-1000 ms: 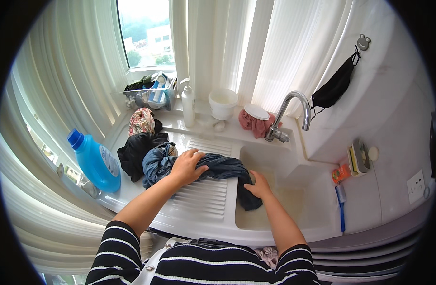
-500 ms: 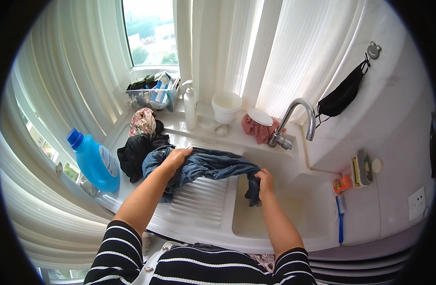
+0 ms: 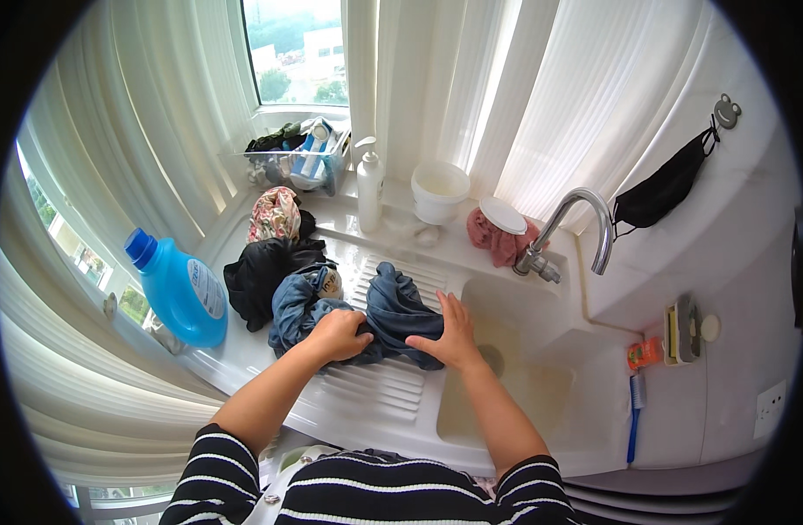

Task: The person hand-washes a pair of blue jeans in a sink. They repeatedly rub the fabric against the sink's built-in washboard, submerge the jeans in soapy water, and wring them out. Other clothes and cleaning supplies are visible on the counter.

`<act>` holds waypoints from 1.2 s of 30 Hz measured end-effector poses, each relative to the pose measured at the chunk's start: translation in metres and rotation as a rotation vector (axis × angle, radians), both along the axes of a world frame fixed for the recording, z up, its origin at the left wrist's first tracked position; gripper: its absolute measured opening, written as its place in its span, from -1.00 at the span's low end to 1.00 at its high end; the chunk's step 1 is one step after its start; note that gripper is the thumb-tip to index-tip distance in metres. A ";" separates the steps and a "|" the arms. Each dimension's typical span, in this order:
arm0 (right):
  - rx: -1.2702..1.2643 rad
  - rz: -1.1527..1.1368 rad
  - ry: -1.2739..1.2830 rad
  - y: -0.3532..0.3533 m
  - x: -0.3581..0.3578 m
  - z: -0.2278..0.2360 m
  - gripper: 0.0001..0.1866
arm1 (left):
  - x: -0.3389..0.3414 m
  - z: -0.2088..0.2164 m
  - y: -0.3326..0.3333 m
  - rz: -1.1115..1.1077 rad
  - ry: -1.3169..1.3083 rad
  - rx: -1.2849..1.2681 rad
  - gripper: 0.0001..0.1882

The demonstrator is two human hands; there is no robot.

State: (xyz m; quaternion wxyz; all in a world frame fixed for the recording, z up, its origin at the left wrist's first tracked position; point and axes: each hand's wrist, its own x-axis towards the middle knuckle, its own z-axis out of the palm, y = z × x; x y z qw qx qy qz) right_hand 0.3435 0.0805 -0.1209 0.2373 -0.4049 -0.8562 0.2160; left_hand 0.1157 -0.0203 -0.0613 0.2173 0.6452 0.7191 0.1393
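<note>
A crumpled blue denim-like garment [image 3: 393,302] lies bunched on the ribbed drainboard [image 3: 393,389], left of the sink basin. My left hand [image 3: 338,337] is closed on the near middle of it, fingers curled into the cloth. At the garment's right end, my right hand [image 3: 452,332] rests against the fabric with thumb and fingers spread. A black cloth [image 3: 253,276] lies against the garment's far left side, and behind that sits a floral cloth [image 3: 274,213].
A blue detergent bottle [image 3: 185,297] stands at left. Behind are a clear bin [image 3: 336,166], a pump bottle [image 3: 369,197] and a white tub [image 3: 440,197]. A faucet [image 3: 594,210] arches over the basin [image 3: 550,420], which holds shallow cloudy water. A blue-handled brush [image 3: 634,420] lies right.
The garment was stretched between both hands with its right end over the basin. Now it is gathered on the drainboard. My right hand has moved left and loosened its grip.
</note>
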 end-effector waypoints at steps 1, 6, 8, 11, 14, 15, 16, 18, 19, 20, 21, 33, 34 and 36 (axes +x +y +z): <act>-0.087 0.039 -0.114 -0.007 0.001 0.003 -0.03 | 0.001 0.000 -0.001 -0.014 0.050 -0.027 -0.65; -0.213 0.058 0.079 0.011 0.016 -0.017 -0.38 | 0.004 -0.007 -0.009 -0.031 0.247 -0.061 -0.69; -0.251 -0.158 0.389 0.024 0.022 -0.016 -0.57 | -0.011 -0.008 -0.013 -0.015 0.290 -0.073 -0.71; -0.426 -0.390 0.770 0.048 0.026 0.003 -0.58 | -0.041 -0.008 -0.012 0.154 0.323 -0.030 -0.76; -0.489 -0.425 1.005 0.052 0.005 0.051 -0.50 | -0.016 0.000 -0.015 0.013 0.249 -0.031 -0.77; -0.471 -0.369 1.019 0.052 -0.010 0.059 -0.49 | 0.003 -0.001 -0.017 -0.045 0.221 0.018 -0.77; -0.446 -0.315 1.035 0.049 -0.025 0.068 -0.47 | 0.016 -0.005 -0.016 -0.091 0.164 0.089 -0.76; -0.292 -0.201 0.924 0.042 -0.046 0.068 -0.40 | 0.024 -0.009 -0.017 -0.150 0.079 0.239 -0.78; -0.289 -0.076 0.713 0.035 -0.046 0.066 -0.38 | 0.020 -0.002 -0.017 -0.142 0.035 0.199 -0.78; -0.284 0.045 0.501 0.028 -0.043 0.065 -0.35 | 0.013 0.007 -0.017 -0.133 -0.009 0.159 -0.78; -0.312 0.144 0.133 0.030 -0.035 0.048 -0.28 | 0.008 0.019 -0.015 -0.130 -0.058 0.119 -0.78; -0.487 0.019 -0.023 0.016 -0.067 0.015 -0.27 | -0.018 -0.075 0.099 -0.223 0.155 0.441 -0.67; -0.453 0.073 -0.020 0.001 -0.051 0.026 -0.28 | -0.001 -0.057 0.080 -0.093 0.137 0.376 -0.70; -0.026 0.116 -0.054 -0.044 -0.020 0.020 -0.21 | 0.024 -0.008 0.021 -0.105 0.139 0.482 -0.66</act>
